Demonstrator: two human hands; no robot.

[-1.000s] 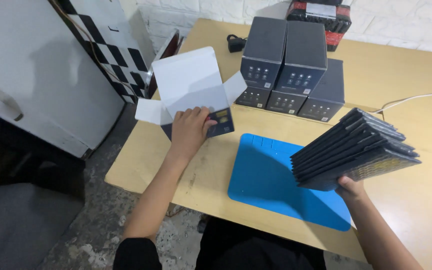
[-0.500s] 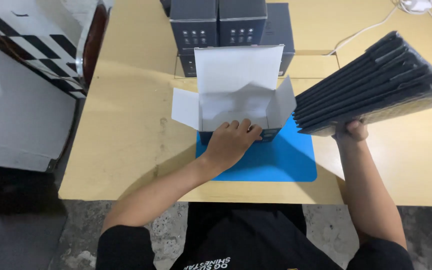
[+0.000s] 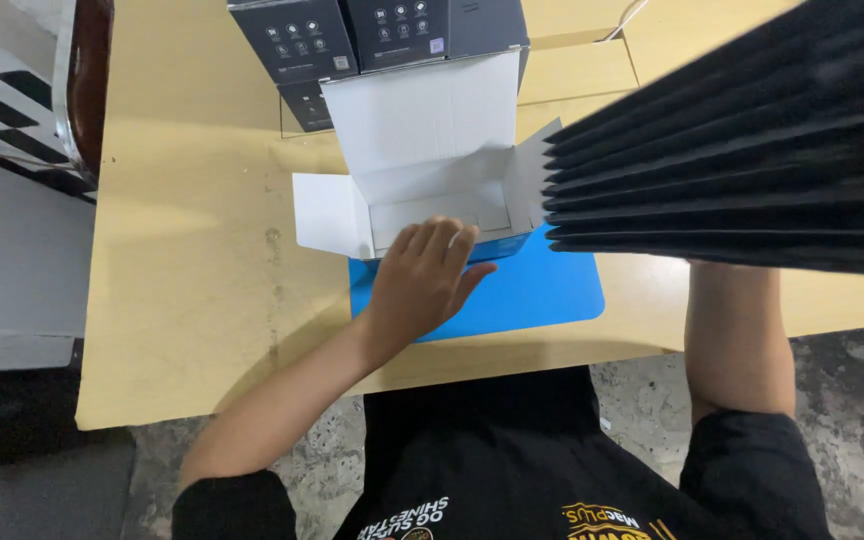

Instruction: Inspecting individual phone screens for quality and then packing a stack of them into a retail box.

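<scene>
So from the head cam looking straight down: the left hand point(image 3: 422, 285) is resting flat, fingers spread loosely, on the front edge of an open white carton point(image 3: 422, 175), not really gripping anything, just pressing on the near wall. The carton has its lid flap standing up at the back and side flaps folded out, dark blue on the outside, and it sits on the far edge of a blue mat point(image 3: 542, 290) on the tan wooden tabletop point(image 3: 182, 300). The right hand is hidden behind a big fanned stack of flat black sheets point(image 3: 742, 160) held up near the camera, so I can't tell how the fingers sit, only the right forearm shows below it. Behind the open carton there's a row of closed dark boxes point(image 3: 372, 35) with small icons. Off to the left, a black-and-white checkered panel point(image 3: 2, 120).
</scene>
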